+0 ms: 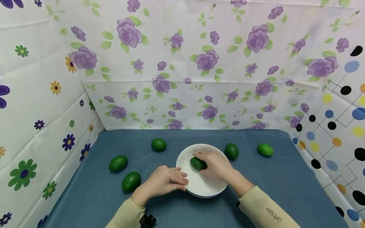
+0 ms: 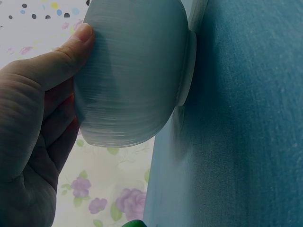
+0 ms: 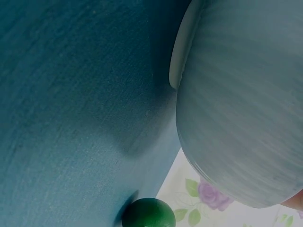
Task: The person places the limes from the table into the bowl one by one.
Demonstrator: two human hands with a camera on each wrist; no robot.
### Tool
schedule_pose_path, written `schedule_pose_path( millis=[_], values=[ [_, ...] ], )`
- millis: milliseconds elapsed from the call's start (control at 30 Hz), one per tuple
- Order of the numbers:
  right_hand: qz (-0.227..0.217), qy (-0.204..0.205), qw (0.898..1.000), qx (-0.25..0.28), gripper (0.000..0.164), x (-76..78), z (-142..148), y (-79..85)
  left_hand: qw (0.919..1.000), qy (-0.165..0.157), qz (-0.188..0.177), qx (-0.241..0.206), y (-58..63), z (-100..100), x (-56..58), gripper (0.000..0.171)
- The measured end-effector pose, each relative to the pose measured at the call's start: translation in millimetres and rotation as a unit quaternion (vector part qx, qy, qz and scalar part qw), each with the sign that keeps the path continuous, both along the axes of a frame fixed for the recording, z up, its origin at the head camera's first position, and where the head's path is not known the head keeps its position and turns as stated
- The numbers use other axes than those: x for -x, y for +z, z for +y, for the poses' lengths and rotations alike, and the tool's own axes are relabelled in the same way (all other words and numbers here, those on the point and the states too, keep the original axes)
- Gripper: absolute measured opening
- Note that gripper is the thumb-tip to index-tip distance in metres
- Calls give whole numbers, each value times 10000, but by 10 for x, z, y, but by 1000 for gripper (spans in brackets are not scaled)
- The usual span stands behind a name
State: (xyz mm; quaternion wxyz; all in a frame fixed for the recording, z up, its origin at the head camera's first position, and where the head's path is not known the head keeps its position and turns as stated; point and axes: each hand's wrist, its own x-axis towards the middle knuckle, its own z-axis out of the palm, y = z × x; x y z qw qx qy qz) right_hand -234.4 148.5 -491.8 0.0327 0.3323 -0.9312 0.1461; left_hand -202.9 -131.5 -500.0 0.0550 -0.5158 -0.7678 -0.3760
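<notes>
A white bowl [image 1: 209,185] stands on the blue cloth, its ribbed outer wall [image 2: 132,71] filling much of the left wrist view. My left hand [image 1: 168,180] holds the bowl's left rim, with the thumb against the wall and the other fingers partly hidden behind it. Inside the bowl, my right hand [image 1: 216,164] grips a dark green oval fruit [image 1: 197,163] between thumb and fingers. In the right wrist view the bowl's side [image 3: 241,104] hides the right hand's grip.
Two green fruits [image 1: 118,163] [image 1: 131,182] lie to the left, and another [image 1: 158,144] behind the left hand. Right of the bowl are a green fruit [image 1: 231,151] close to its rim and a brighter one [image 1: 265,149] farther off. Patterned cloth walls [image 1: 182,104] enclose the table.
</notes>
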Motion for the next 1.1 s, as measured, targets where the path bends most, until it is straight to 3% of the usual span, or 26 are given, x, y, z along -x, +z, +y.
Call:
schedule_pose_path(
  millis=[433, 800, 1100],
  values=[
    [-141, 78, 9999, 27, 78, -8, 1, -3, 10000, 23, -91, 31, -3, -3, -1, 21],
    [-600, -80, 9976, 335, 78, -36, 33, 31, 10000, -20, -1, -9, -5, 2, 4, 20],
    [-685, -81, 9961, 544, 75, -60, 56, 74, 10000, -21, -68, 4, 3, 7, 3, 20]
  ],
)
